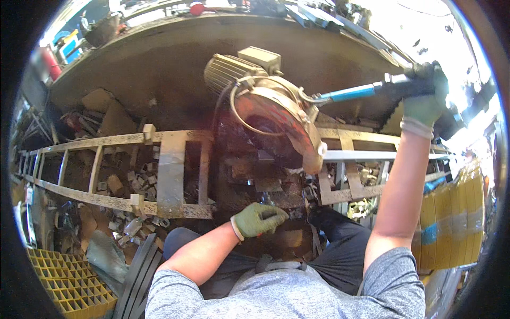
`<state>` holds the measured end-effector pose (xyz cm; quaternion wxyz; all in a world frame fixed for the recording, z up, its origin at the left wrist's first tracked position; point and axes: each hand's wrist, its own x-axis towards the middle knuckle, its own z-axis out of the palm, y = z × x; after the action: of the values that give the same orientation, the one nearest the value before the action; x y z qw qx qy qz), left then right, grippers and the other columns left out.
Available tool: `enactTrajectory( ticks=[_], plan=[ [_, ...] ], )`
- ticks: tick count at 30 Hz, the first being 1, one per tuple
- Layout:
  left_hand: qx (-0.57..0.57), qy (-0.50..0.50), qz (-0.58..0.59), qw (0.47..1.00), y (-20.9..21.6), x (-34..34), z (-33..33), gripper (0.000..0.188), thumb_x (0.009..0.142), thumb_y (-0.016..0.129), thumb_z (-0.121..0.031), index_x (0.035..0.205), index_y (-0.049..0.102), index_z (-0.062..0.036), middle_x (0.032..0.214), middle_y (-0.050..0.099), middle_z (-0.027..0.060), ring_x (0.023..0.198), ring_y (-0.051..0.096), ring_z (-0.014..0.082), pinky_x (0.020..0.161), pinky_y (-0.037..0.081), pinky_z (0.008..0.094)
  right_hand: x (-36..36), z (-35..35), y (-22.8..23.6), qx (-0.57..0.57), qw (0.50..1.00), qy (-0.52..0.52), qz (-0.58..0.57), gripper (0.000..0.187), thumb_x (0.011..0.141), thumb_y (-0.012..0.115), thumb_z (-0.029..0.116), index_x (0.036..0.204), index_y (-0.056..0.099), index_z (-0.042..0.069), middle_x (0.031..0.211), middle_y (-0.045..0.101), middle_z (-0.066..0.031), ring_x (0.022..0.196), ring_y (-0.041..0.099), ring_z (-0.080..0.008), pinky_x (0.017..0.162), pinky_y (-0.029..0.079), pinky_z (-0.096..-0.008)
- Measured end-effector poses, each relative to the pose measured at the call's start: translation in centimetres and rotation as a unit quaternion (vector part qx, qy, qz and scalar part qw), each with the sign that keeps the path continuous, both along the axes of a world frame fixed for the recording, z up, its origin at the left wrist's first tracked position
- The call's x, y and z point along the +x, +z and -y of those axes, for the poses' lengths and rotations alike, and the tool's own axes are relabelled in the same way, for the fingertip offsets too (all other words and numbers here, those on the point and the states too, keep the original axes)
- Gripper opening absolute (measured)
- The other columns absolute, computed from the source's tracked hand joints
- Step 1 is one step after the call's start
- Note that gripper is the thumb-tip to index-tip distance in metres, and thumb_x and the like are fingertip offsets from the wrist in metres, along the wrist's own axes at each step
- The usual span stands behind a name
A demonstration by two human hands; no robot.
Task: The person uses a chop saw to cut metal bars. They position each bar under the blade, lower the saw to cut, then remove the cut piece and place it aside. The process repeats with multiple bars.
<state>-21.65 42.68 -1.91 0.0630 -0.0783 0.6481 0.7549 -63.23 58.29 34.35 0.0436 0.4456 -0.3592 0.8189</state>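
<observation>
A cut-off saw stands before me, with its ribbed motor (234, 72) at the back and a rusty red blade guard (276, 119) facing me. My right hand (425, 93), in a green and dark glove, is wrapped round the black grip at the end of the saw's blue lever (353, 93). A pale straight metal bar (372, 155) lies to the right of the guard. My left hand (259, 220), in a green glove, is low before the saw base, near small shiny metal parts. Its fingers are curled together, and whatever they hold is hidden.
Ladder-like metal frames (95, 141) run out on both sides of the saw, with small offcuts (141, 183) beneath. A yellow grid stack (69, 282) is at lower left beside dark bars (138, 276). Taped yellow-brown pieces (451, 223) stand at right. A brown panel (159, 69) rises behind.
</observation>
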Motion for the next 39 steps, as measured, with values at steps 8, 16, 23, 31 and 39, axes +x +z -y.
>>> enactTrajectory(
  ticks=[8,16,23,31,39],
  plan=[
    [-0.036,-0.001,0.034,0.999,-0.3,0.0,0.3,0.041,0.121,0.077,-0.038,0.144,0.085,-0.0053,0.090,0.081,0.0033,0.078,0.074,0.0116,0.074,0.062,0.0335,0.4,-1.4,-1.3,-0.016,0.997,0.077,-0.008,0.024,0.113,0.079,0.026,0.127,0.081,0.006,0.103,0.085,-0.0107,0.094,0.080,-0.0262,0.092,0.067,-0.0469],
    [0.000,-0.011,0.034,0.999,-0.3,-0.1,0.0,0.037,0.120,0.077,-0.029,0.143,0.085,-0.0018,0.096,0.083,0.0039,0.082,0.074,0.0107,0.077,0.062,0.0328,-0.3,-2.4,-1.9,-0.001,0.996,0.089,-0.017,0.028,0.112,0.077,0.027,0.129,0.081,0.006,0.105,0.086,-0.0098,0.099,0.084,-0.0285,0.099,0.068,-0.0522],
    [0.013,0.002,0.026,1.000,0.2,-0.2,0.1,0.036,0.119,0.075,-0.025,0.145,0.084,-0.0015,0.093,0.082,0.0039,0.083,0.074,0.0111,0.078,0.061,0.0329,-1.3,-2.8,-1.6,0.024,0.994,0.109,-0.018,0.026,0.110,0.076,0.028,0.122,0.084,0.006,0.106,0.085,-0.0126,0.102,0.084,-0.0313,0.099,0.068,-0.0528],
    [-0.001,0.003,0.017,1.000,0.0,-0.1,0.3,0.036,0.117,0.080,-0.026,0.144,0.085,-0.0010,0.104,0.087,0.0046,0.082,0.075,0.0092,0.078,0.063,0.0322,-2.4,-3.5,-1.4,0.047,0.992,0.117,-0.028,0.025,0.108,0.076,0.027,0.111,0.086,0.005,0.105,0.086,-0.0155,0.101,0.084,-0.0327,0.100,0.068,-0.0535],
    [0.004,0.002,0.008,1.000,-0.4,-0.2,0.3,0.039,0.119,0.078,-0.027,0.145,0.083,0.0010,0.098,0.084,0.0059,0.084,0.076,0.0127,0.080,0.064,0.0340,-1.9,-3.6,-1.4,0.051,0.992,0.117,-0.015,0.024,0.108,0.076,0.028,0.110,0.087,0.006,0.104,0.087,-0.0145,0.100,0.084,-0.0319,0.100,0.069,-0.0526]
  ],
)
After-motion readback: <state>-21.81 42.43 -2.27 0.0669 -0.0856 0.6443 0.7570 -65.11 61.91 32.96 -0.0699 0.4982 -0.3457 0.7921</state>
